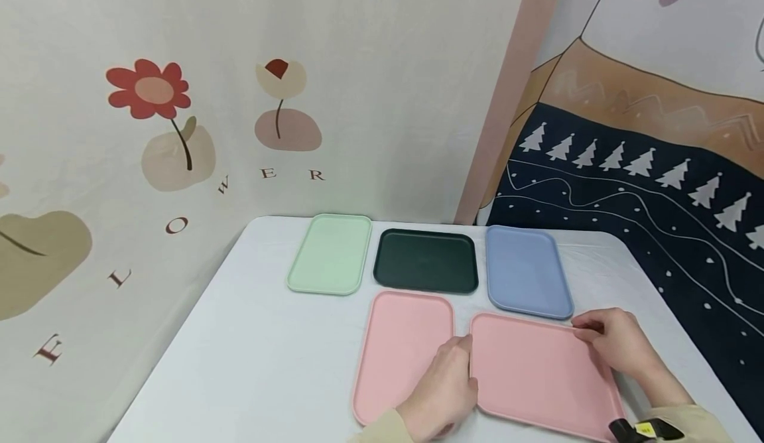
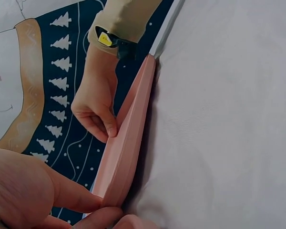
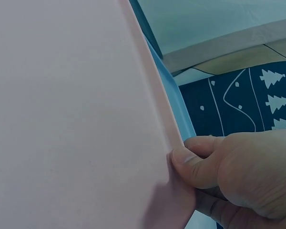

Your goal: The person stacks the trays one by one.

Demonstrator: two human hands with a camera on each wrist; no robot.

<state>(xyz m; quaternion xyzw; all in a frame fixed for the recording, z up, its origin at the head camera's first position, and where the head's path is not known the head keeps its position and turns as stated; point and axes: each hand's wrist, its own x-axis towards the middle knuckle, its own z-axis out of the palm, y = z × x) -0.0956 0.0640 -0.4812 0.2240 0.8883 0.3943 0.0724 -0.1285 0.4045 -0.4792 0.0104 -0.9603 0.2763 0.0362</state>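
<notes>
A large pink tray (image 1: 537, 370) lies at the table's near right, and both hands hold it. My left hand (image 1: 444, 386) pinches its left rim, thumb on top. My right hand (image 1: 617, 340) grips its far right corner, thumb on the inner face (image 3: 188, 164). In the left wrist view the pink tray (image 2: 128, 138) shows edge-on, tilted off the cloth, with my right hand (image 2: 97, 102) at its far rim. A narrower pink tray (image 1: 402, 350) lies just left of it, partly under my left hand.
Three more trays sit in a row behind: light green (image 1: 331, 254), dark green (image 1: 426, 260) and blue (image 1: 525, 270), the blue one close to the held tray's far edge. White cloth covers the table (image 1: 251, 350). Patterned fabric hangs behind and at the right.
</notes>
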